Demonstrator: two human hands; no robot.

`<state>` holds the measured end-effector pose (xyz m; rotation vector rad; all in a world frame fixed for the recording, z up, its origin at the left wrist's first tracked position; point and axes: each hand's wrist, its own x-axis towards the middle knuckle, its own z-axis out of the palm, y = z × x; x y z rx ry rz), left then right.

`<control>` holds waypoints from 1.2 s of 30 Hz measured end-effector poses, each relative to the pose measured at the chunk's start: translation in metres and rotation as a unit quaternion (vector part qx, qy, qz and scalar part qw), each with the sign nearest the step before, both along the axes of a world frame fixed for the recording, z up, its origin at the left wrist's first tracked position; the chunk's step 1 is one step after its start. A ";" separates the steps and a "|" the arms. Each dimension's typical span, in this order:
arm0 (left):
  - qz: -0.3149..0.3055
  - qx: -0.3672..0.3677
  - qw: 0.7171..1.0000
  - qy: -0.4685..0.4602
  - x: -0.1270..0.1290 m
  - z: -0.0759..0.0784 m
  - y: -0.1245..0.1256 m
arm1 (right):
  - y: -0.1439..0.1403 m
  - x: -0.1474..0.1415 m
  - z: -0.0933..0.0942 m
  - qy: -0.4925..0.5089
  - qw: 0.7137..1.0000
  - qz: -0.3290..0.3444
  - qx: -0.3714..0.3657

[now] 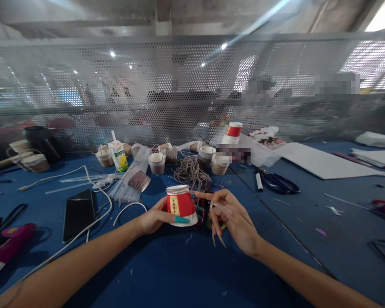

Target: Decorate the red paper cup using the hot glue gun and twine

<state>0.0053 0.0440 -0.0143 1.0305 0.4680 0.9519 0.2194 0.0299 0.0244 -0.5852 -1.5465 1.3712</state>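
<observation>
A red and white paper cup (192, 205) is in my left hand (156, 216), narrow end up and wide rim down, tilted slightly. The thumb, with a teal nail, presses on its lower side, and the other fingers are mostly hidden behind it. Grey cord (177, 189) circles the cup's top end. My right hand (232, 216) is at the cup's right side, index finger stretched to the cup near the cord. Its other long-nailed fingers hang apart and loosely bent, with nothing clearly held. Just behind the cup lies a tangled heap of grey cord (192, 172).
Cord-wrapped cups (156, 163) and a drink carton (118, 156) stand behind. A phone (79, 214) and white cable (107, 199) lie left. Stacked paper cups (232, 132), blue-handled scissors (280, 183) and white board (324, 162) are right. A perforated metal screen (179, 77) borders the back.
</observation>
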 end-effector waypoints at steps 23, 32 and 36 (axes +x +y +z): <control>0.037 -0.014 0.999 0.026 0.004 -0.003 0.000 | -0.011 0.007 -0.002 -0.151 0.968 0.097 0.173; 0.033 0.009 0.999 0.039 0.005 0.002 -0.003 | -0.010 0.008 -0.011 -0.101 0.987 0.048 0.115; 0.037 -0.003 0.998 0.050 0.004 0.001 -0.003 | -0.002 0.010 -0.020 -0.057 0.989 -0.069 0.117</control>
